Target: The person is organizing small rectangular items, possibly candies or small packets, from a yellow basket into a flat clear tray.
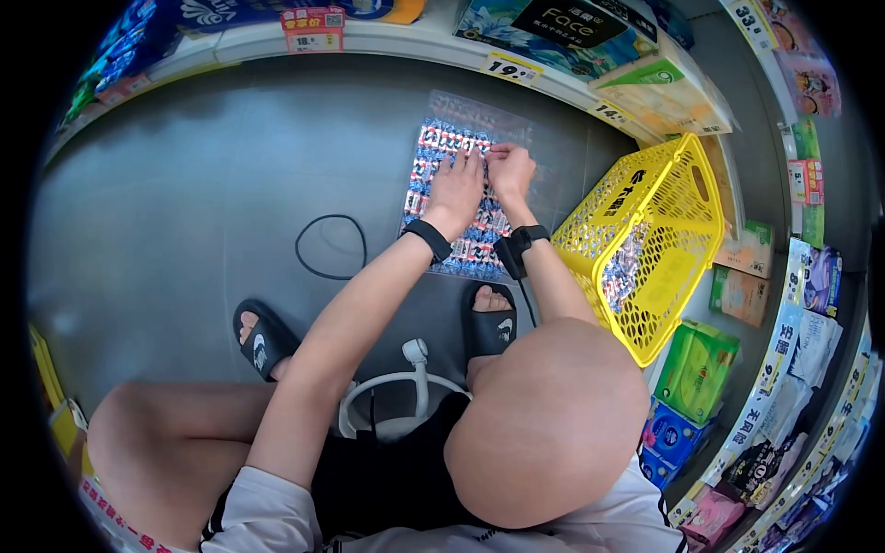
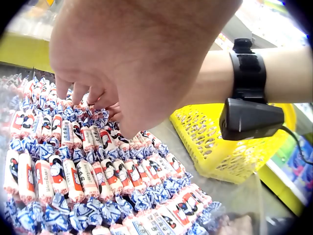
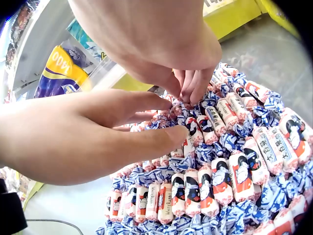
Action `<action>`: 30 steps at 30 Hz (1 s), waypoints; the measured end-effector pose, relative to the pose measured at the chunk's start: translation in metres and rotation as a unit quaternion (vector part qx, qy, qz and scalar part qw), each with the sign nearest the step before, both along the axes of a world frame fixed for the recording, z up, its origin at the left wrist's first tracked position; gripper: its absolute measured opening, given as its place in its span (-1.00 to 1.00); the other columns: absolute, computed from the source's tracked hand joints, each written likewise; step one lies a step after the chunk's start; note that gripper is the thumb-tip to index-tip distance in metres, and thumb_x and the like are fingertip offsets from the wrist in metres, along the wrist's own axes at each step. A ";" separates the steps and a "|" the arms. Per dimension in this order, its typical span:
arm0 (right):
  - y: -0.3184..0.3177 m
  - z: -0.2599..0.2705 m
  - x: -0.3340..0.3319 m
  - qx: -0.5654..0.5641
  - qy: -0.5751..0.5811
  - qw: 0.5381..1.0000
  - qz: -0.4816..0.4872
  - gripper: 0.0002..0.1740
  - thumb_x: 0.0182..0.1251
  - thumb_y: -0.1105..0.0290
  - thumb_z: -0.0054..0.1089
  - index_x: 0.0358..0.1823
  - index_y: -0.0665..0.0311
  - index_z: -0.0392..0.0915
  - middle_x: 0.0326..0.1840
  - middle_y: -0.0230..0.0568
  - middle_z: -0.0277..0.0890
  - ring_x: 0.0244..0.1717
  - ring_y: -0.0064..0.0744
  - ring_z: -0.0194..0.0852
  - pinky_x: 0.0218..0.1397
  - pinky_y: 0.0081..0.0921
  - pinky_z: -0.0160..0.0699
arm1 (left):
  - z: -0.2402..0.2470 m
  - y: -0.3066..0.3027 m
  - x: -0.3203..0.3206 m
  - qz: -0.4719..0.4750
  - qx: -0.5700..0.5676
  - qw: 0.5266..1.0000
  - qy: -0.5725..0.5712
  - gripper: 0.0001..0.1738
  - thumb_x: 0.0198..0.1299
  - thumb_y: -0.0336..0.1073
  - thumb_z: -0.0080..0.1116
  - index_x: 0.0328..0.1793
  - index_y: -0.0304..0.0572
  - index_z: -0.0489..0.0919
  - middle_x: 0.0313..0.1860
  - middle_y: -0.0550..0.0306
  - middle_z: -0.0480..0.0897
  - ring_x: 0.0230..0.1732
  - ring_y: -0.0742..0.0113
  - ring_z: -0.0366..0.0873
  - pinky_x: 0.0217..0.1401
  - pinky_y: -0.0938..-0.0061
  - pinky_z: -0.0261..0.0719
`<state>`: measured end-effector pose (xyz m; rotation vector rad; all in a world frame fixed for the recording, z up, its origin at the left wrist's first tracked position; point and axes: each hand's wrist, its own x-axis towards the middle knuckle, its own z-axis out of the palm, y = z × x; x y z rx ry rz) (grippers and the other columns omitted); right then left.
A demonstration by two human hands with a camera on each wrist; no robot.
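Wrapped White Rabbit candies (image 1: 475, 249) lie in packed rows in a clear plastic tray (image 1: 452, 109) on the floor. Their wrappers are white, red and black with twisted blue-and-white ends. My left hand (image 1: 458, 191) rests over the rows with its fingers extended; in the right wrist view its thumb (image 3: 161, 141) lies straight along the candies. Beside it, at the far part of the rows, my right hand (image 1: 512, 175) has its fingers bent down together. The fingertips (image 3: 194, 95) pinch at a candy, mostly hidden beneath them.
A yellow perforated basket (image 1: 583, 217) stands at the right with more candies inside. Shelves with tissue packs (image 1: 701, 369) curve along the back and right. A black cable loop (image 1: 298, 249) lies on the floor at left. A white stool (image 1: 421, 392) stands between the person's legs.
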<state>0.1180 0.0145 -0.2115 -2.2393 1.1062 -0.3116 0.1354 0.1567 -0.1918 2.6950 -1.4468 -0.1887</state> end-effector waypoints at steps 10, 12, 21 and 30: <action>0.006 0.019 -0.006 0.014 -0.005 1.000 0.019 -0.84 0.22 0.39 0.42 -0.19 0.25 0.83 -0.23 0.05 0.81 -0.10 0.09 0.82 0.12 -0.13 0.75 | 0.010 0.012 -0.009 0.004 -0.055 0.998 0.020 -0.15 0.41 0.03 0.25 0.58 -0.52 0.31 0.62 -0.29 0.37 0.60 -0.15 0.36 0.62 0.03 0.38; 0.007 0.024 -0.006 0.020 0.035 0.999 0.025 -0.83 0.25 0.41 0.35 -0.18 0.24 0.83 -0.24 0.06 0.80 -0.07 0.11 0.81 0.14 -0.13 0.74 | 0.016 0.012 -0.011 0.007 -0.068 0.998 0.018 -0.16 0.41 0.04 0.25 0.56 -0.52 0.34 0.59 -0.30 0.40 0.57 -0.16 0.40 0.61 0.02 0.40; -0.008 0.026 -0.027 0.034 0.060 0.985 0.157 -0.52 0.20 0.55 0.23 0.16 0.07 0.78 0.10 0.14 0.74 0.18 0.16 0.70 0.35 -0.10 0.64 | 0.037 0.029 -0.017 0.014 -0.026 0.996 0.080 -0.21 0.40 0.05 0.28 0.49 -0.49 0.41 0.50 -0.30 0.49 0.48 -0.23 0.50 0.55 0.02 0.46; -0.011 0.022 -0.034 0.002 0.045 0.966 0.256 -0.45 0.18 0.61 0.19 0.21 0.05 0.76 0.13 0.08 0.71 0.24 0.13 0.66 0.40 -0.10 0.60 | 0.028 0.029 -0.008 -0.012 -0.015 0.998 0.056 -0.24 0.37 -0.02 0.31 0.52 -0.40 0.41 0.54 -0.22 0.47 0.53 -0.19 0.46 0.53 -0.02 0.49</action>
